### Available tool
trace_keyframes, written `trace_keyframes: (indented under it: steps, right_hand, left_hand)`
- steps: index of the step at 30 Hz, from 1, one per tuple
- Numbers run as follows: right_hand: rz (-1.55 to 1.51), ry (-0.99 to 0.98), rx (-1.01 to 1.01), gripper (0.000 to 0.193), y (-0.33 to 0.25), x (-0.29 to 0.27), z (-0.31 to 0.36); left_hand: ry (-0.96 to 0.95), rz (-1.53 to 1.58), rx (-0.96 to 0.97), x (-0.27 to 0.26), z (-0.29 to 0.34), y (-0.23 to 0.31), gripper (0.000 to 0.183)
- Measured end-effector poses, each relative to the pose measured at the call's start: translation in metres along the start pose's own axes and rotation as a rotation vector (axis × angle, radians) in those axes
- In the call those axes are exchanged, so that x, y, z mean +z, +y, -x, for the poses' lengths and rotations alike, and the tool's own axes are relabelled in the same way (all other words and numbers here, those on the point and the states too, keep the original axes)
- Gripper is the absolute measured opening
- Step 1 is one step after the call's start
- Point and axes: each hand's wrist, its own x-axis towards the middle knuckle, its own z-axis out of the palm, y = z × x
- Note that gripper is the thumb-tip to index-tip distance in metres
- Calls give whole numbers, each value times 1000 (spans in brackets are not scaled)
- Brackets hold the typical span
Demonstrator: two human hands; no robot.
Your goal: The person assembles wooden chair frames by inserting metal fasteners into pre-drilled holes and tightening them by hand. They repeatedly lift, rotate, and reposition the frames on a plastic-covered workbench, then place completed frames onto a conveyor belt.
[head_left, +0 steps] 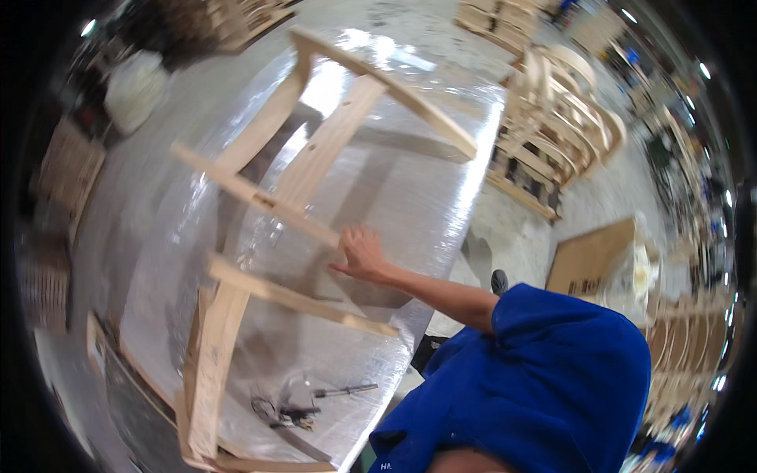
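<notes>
My right hand (363, 252) reaches over the table, thumb held apart from the fingers. Its fingertips are at the near end of a pale wooden leg (303, 222), and blur hides whether they press on it. That leg belongs to a wooden frame (327, 146), where two wide rails join it to a longer curved leg (394, 91). Nearer me lies a second wooden frame (217, 363) with a leg (303, 299) across its upper end. A dark tool with a thin shaft (347, 390) rests beside a small heap of dark parts (288, 414). My left hand is out of view.
Shiny clear film covers the table (378, 189). Stacked curved wooden parts (552, 118) stand on the floor to the right, near a cardboard sheet (591, 256). At the far left are a white bag (134, 91) and stacked wood (71, 169).
</notes>
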Motion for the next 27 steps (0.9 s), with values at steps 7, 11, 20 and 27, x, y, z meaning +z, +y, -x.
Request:
trace_keyframes:
  steps: [7,11,20,27]
  right_hand:
    - [-352,-102,-228,53,69,-126,16]
    - [-752,-514,103,48,103,-381,53]
    - [-484,-536,-51,50,337,-590,156]
    - [-478,-473,-18,47,530,-726,182]
  left_hand:
    - [-18,-65,676,82,135,86,39]
    - [-573,441,756,217,319,246,66]
    - [-942,778,455,429,629,439,113]
    - [-863,794,729,477,779,558,105]
